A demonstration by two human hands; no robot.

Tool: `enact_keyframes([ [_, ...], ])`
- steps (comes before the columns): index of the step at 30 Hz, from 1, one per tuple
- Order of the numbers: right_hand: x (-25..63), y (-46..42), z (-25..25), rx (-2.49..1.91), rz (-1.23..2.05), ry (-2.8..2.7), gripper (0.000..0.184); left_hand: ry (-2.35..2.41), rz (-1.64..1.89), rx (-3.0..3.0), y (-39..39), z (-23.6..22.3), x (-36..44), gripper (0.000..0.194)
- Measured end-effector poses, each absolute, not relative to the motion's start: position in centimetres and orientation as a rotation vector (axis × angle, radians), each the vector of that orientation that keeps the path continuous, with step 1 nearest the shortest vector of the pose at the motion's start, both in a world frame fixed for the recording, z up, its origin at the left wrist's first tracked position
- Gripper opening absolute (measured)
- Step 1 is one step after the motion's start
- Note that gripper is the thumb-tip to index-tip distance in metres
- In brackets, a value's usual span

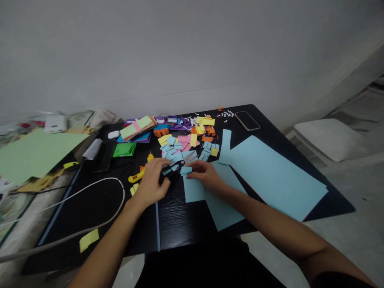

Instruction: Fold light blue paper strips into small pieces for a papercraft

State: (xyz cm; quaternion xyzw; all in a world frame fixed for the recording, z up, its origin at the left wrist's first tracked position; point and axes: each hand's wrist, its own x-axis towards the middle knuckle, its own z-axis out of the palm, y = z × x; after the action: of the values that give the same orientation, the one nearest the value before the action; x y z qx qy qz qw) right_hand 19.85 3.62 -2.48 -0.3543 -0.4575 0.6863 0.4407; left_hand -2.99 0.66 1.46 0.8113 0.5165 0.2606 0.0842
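Observation:
My right hand pinches a small folded light-blue paper piece between thumb and fingers, above a blue paper strip. My left hand is beside it on the left, thumb and fingers apart around the black handles of a pair of scissors. Their blades point away to the right over a heap of small blue paper pieces. Whether the left fingers touch the handles is hard to tell. A yellow glue gun lies just left of that hand, partly hidden by it.
Large blue sheets cover the table's right side, near a phone. Pink, yellow and orange folded pieces lie at the back beside bundled paper strips. A white cable loops across the left. A white stool stands at right.

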Motion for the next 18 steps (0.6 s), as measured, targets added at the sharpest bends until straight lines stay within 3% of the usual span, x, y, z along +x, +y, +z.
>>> enact_keyframes([
  [8,19.6,3.2,-2.8,-0.818,1.736,-1.233,0.035,1.277,0.921,2.174,0.6,-0.1,-1.3,0.013],
  [18,19.5,3.0,-2.9,-0.905,1.607,-1.317,0.027,1.265,0.895,1.994,0.7,-0.2,-1.1,0.024],
])
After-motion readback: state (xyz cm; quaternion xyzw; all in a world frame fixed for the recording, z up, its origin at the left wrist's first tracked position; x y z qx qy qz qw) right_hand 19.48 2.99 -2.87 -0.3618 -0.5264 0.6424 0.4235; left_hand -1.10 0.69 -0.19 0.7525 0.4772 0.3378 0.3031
